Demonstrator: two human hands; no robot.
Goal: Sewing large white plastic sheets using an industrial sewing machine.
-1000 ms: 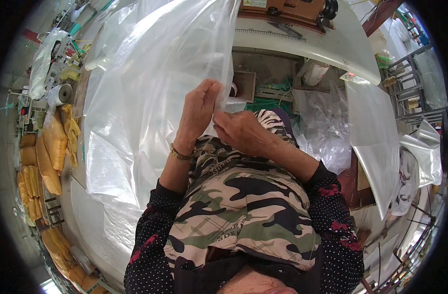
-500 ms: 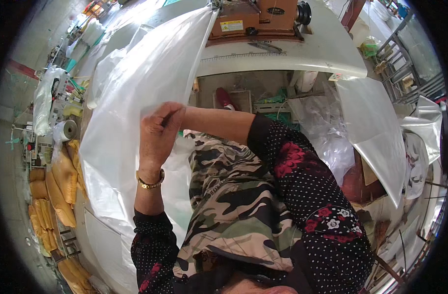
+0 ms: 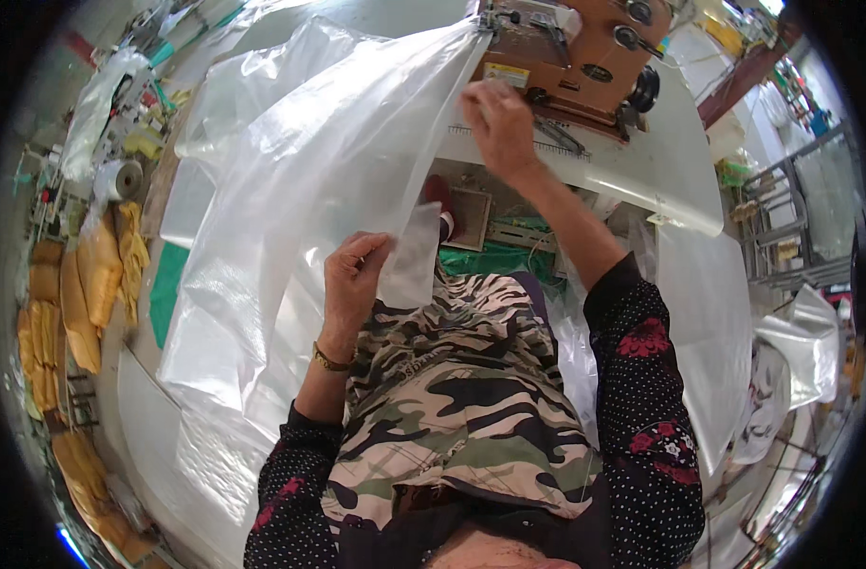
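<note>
A large translucent white plastic sheet [image 3: 291,180] hangs from the sewing machine's needle area down the left side of my lap. My left hand [image 3: 352,280] pinches part of it between thumb and fingers, just above my camouflage apron. Farther up, my right hand [image 3: 501,125] is bent at the sheet's right edge, with its curled fingertips on that edge close to the machine; some blur softens them. The brown sewing machine [image 3: 589,66] stands on the pale table [image 3: 632,175] in front of me, and the sheet's upper corner reaches under its left end.
Metal snips [image 3: 561,137] lie by the machine, along a ruler marking. Below the table are a red shoe [image 3: 439,194] and a wooden-framed pedal [image 3: 471,218]. More plastic sheeting [image 3: 703,313] hangs at right. Yellow bundles [image 3: 96,275] and a white roll [image 3: 118,180] sit at left.
My right hand has left the spot beside my left hand and moved up and right to the sheet's edge near the machine. The left hand shows slightly farther right and lower.
</note>
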